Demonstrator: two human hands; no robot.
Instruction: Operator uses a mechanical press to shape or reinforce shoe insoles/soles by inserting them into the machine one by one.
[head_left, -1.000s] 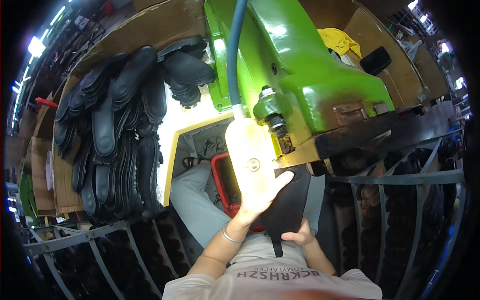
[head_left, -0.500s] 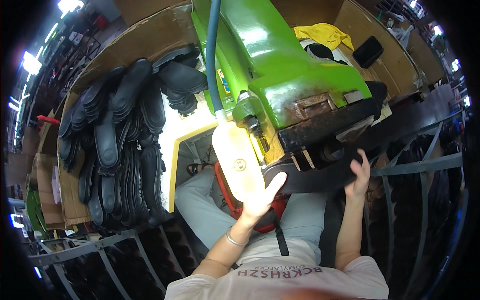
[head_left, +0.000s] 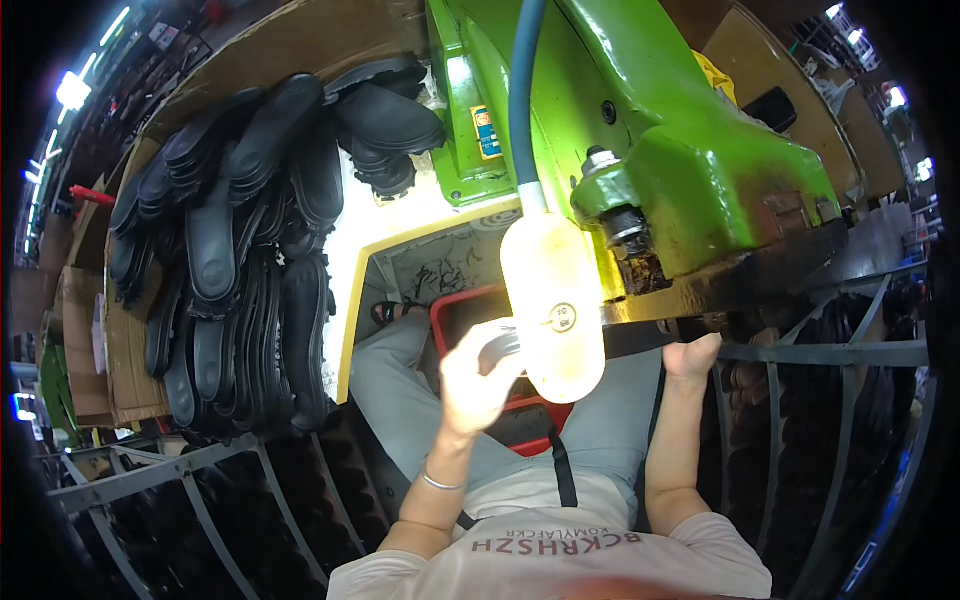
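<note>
A dark sole piece [head_left: 640, 338] is laid flat under the green press machine [head_left: 690, 170], right of centre in the frame, its long axis running left to right. The left hand [head_left: 478, 385] is raised at centre, fingers loosely curled around the piece's left end, partly masked by the pale lamp [head_left: 553, 305]. The right hand [head_left: 692, 355] is seen at the piece's right end, thumb up against it; how its other fingers are set cannot be told. A red crate [head_left: 470, 312] is seen beneath.
</note>
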